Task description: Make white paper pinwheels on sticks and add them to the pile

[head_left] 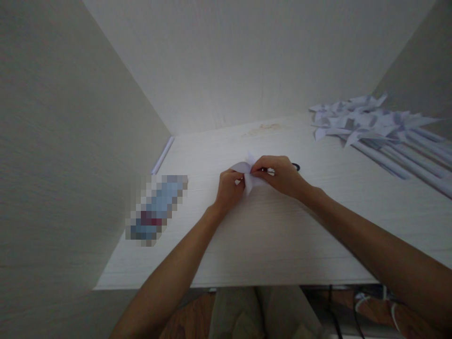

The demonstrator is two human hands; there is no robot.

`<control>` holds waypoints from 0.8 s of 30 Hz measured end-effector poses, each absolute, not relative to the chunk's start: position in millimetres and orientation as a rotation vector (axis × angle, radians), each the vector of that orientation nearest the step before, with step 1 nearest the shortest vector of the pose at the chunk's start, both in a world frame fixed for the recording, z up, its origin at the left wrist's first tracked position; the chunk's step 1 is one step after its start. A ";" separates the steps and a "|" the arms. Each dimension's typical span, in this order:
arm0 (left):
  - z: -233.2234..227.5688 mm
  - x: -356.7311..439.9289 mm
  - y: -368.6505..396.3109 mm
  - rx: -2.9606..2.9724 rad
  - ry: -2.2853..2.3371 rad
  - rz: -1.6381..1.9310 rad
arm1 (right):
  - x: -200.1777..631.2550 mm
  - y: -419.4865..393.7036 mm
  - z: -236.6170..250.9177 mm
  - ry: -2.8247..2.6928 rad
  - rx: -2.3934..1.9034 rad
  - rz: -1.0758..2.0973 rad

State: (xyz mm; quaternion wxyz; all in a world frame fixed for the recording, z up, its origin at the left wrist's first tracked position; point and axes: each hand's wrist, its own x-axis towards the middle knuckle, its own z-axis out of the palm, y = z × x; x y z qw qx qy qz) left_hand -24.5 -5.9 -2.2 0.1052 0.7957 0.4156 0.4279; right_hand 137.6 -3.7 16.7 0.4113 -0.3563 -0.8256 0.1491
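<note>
Both hands meet over the middle of a pale wooden desk [282, 235]. My left hand [229, 188] pinches the lower left part of a small folded white paper piece [243, 167]. My right hand [280, 175] grips the same paper from the right, fingers curled over its folds. The paper's flaps stick up and out to the left, like pinwheel blades. A dark object, perhaps scissor handles [295, 166], shows just behind my right hand, mostly hidden.
A pile of finished paper pinwheels on rolled white sticks [374, 125] lies at the back right. A rolled paper stick [162, 155] rests along the left wall. A blurred-out object [157, 209] lies at the left. Walls enclose the desk on three sides.
</note>
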 end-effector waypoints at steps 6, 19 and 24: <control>-3.2 -25.5 -6.0 2.308 1.174 1.237 | 136.3 -3.5 13.0 -2.074 -0.868 0.381; 7.5 -27.6 -6.9 1.749 1.275 1.484 | 140.4 4.8 7.8 -1.317 -0.978 0.504; 7.2 -25.7 -7.8 1.627 1.271 1.567 | 135.2 7.5 -0.5 -1.214 -1.008 0.757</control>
